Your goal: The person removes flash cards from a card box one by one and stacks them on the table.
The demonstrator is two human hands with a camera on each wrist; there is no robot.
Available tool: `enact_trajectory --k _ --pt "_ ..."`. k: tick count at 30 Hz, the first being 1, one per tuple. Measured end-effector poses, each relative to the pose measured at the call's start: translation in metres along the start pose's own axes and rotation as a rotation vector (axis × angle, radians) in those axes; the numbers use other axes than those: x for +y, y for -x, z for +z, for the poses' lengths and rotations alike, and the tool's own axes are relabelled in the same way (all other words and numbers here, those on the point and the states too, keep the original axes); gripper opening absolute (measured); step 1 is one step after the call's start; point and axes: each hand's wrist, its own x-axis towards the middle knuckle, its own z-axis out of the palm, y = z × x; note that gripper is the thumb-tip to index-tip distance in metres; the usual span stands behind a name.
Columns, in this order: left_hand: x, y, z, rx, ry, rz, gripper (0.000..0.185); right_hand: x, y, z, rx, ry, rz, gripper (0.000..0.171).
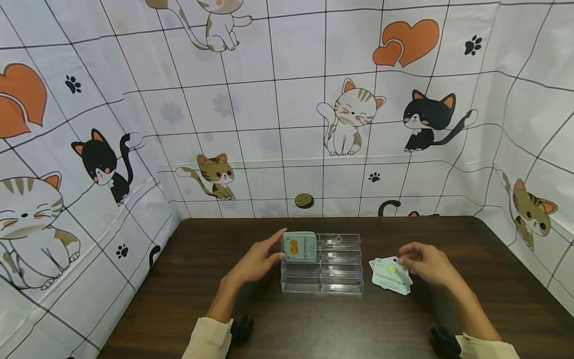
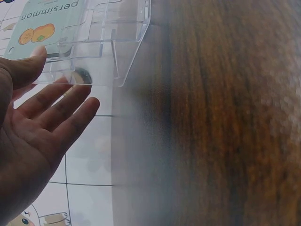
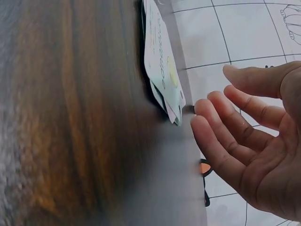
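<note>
A clear plastic card rack with stepped rows in two columns stands on the table. In its upper left slot sit light-green cards, the front one a persimmon card. My left hand is at the rack's left side, its thumb by the card's edge and its fingers fairly straight; the left wrist view shows this hand beside the clear plastic. To the right of the rack lies a loose pile of cards with a cantaloupe card on top. My right hand hovers by the pile, fingers loosely bent and holding nothing.
The dark wooden table ends at a white cloth backdrop printed with cats, hearts and grid lines. More cloth rises on the left and right sides. Black bands are on both wrists.
</note>
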Motion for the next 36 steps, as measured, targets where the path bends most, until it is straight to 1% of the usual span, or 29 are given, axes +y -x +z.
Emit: enact_trajectory --k 7,16,27,32,36 --pt "-0.001 0.0 0.0 -0.001 -0.005 -0.001 0.073 -0.008 0.0 0.001 -0.011 -0.058 0.012 0.036" --pt "0.0 0.001 0.0 0.004 -0.025 -0.006 0.073 -0.019 -0.002 0.001 -0.024 -0.106 -0.019 0.038" --pt "0.002 0.001 -0.001 -0.006 0.0 -0.003 0.073 -0.029 -0.001 0.003 -0.052 -0.189 -0.053 0.041" --pt "0.001 0.001 -0.001 -0.006 0.009 0.001 0.073 -0.035 0.0 0.004 -0.059 -0.207 -0.057 0.041" --pt "0.0 0.002 -0.001 -0.009 -0.003 0.0 0.073 -0.037 0.0 0.004 -0.053 -0.208 -0.064 0.04"
